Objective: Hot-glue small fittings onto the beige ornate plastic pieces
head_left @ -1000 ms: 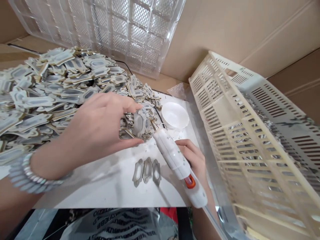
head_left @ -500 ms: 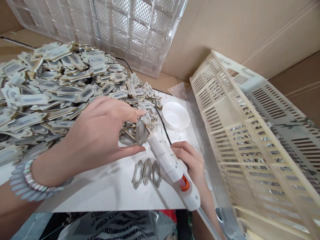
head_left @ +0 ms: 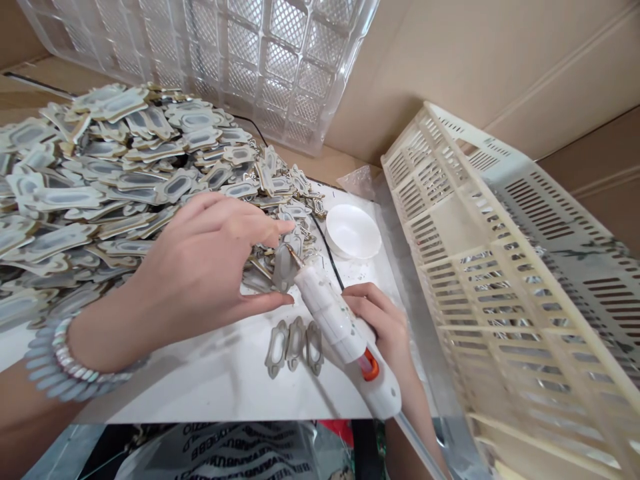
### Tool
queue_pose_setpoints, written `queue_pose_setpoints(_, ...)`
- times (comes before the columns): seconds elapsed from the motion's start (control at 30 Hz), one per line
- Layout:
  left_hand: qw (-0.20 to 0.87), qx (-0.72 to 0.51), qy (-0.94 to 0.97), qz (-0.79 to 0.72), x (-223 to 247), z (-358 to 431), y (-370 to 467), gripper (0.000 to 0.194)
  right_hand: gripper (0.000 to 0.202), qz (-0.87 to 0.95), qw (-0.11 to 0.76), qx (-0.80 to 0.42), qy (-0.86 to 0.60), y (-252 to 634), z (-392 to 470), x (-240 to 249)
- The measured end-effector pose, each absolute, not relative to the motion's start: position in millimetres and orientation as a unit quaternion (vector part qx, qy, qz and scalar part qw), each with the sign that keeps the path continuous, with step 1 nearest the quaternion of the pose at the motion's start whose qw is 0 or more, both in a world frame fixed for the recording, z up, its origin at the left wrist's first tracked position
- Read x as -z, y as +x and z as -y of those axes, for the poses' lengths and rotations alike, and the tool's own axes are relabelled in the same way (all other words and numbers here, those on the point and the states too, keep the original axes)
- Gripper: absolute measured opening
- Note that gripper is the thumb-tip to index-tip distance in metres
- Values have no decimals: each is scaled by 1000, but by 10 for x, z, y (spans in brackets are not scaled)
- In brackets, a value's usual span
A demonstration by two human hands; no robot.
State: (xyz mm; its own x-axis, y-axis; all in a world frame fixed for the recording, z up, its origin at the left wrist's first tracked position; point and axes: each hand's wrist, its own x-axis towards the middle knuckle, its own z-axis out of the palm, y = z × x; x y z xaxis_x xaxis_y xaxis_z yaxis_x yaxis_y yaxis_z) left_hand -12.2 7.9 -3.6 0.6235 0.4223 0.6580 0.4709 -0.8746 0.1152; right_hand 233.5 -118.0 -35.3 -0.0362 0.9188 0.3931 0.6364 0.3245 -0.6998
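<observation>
My left hand (head_left: 210, 260) pinches a small grey metal frame (head_left: 284, 270) upright between thumb and index finger. My right hand (head_left: 383, 317) is wrapped round a white glue gun (head_left: 327, 313), its handle partly hidden behind the body. The gun's metal nozzle points up and left and meets or nearly meets the upper part of the held frame. Just below, several like frames (head_left: 295, 345) lie side by side on the white board (head_left: 215, 380). A large pile of such frames (head_left: 125, 173) rises behind and left of my left hand.
A white bowl (head_left: 353, 231) stands beyond the glue gun, with a black cable (head_left: 327, 257) beside it. A cream slatted plastic basket (head_left: 465, 267) leans along the right. At the back is a clear compartmented tray (head_left: 240, 60) against cardboard (head_left: 410, 60). A printed plastic bag (head_left: 225, 453) lies below the board's front edge.
Almost nothing differs. The whole view has shifted very slightly, and the nozzle sits a touch further left over the held frame. Both grips are the same.
</observation>
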Motion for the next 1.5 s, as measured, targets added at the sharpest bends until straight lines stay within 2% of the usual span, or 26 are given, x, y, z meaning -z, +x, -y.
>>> queue_pose_setpoints(0.7,23,351,-902,250,61,-72,-134,63,12,685,426,-165,-567,2339,1171,329)
queue_pose_setpoints(0.83,51,357,-896,258,70,-96,-160,63,11,688,435,-164,-557,2350,1171,285)
queue_pose_setpoints(1.0,111,381,-879,266,61,-116,-179,49,11,714,411,-178,-539,2333,1165,248)
queue_pose_setpoints(1.27,117,388,-882,243,23,-80,-196,17,14,723,382,-197,-541,2305,1161,184)
queue_pose_setpoints(1.5,133,387,-883,232,37,-75,-207,9,13,723,374,-207,-543,2309,1163,198)
